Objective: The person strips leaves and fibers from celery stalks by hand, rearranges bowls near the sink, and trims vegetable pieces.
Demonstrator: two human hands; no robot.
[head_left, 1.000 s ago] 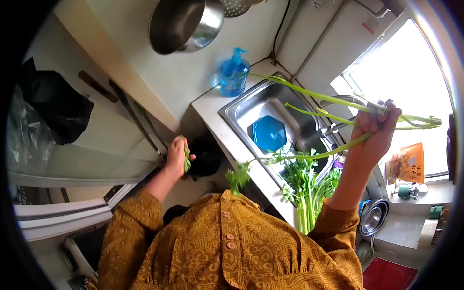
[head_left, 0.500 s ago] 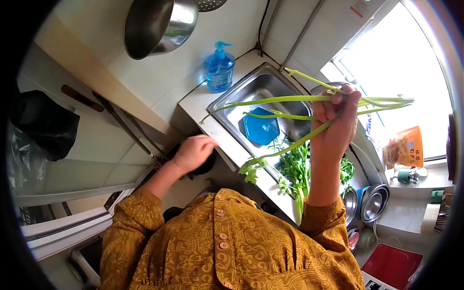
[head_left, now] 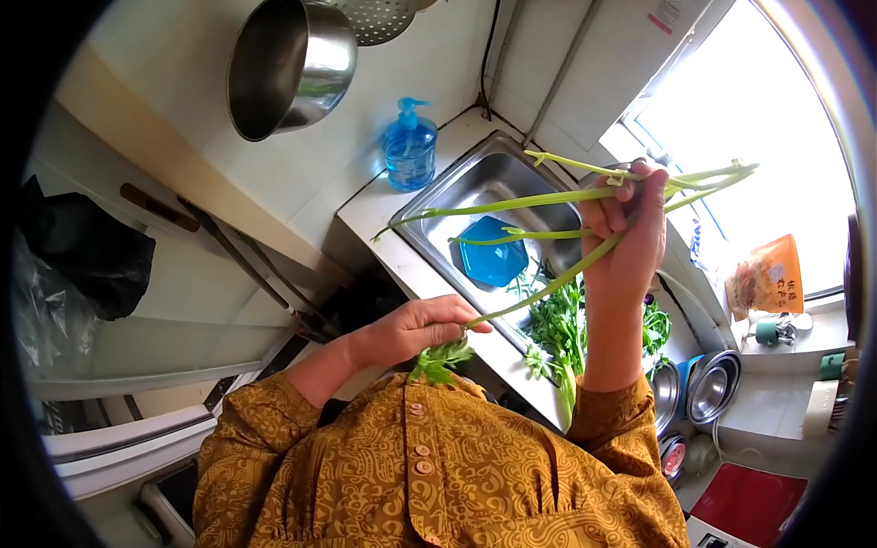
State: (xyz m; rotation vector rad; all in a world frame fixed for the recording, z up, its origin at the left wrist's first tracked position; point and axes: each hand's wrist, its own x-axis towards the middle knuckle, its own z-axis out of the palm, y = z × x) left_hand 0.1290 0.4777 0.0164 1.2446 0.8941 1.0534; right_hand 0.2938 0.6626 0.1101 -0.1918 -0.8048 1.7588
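Note:
My right hand (head_left: pixel 630 224) is closed round several long green celery stalks (head_left: pixel 512 204), raised over the right side of the sink. One stalk slants down to my left hand (head_left: pixel 416 327), which pinches it just above its leafy end. Those celery leaves (head_left: pixel 441 360) hang below my left fingers, in front of my shirt. Under the stalks, a blue tray (head_left: pixel 494 253) sits in the metal sink (head_left: pixel 512 164). More leafy celery (head_left: pixel 559 324) lies at the sink's near right end, partly hidden behind my right forearm.
A blue soap pump bottle (head_left: pixel 409 151) stands on the counter left of the sink. A steel pot (head_left: pixel 297 68) hangs on the wall. Metal bowls (head_left: pixel 713 388) and an orange packet (head_left: pixel 769 279) are at the right, by the window. A black bag (head_left: pixel 87 247) hangs at far left.
My left hand has moved right and taken hold of the leafy end of one celery stalk. That end is now bent down nearer my body. My right hand keeps its grip, shifted slightly left.

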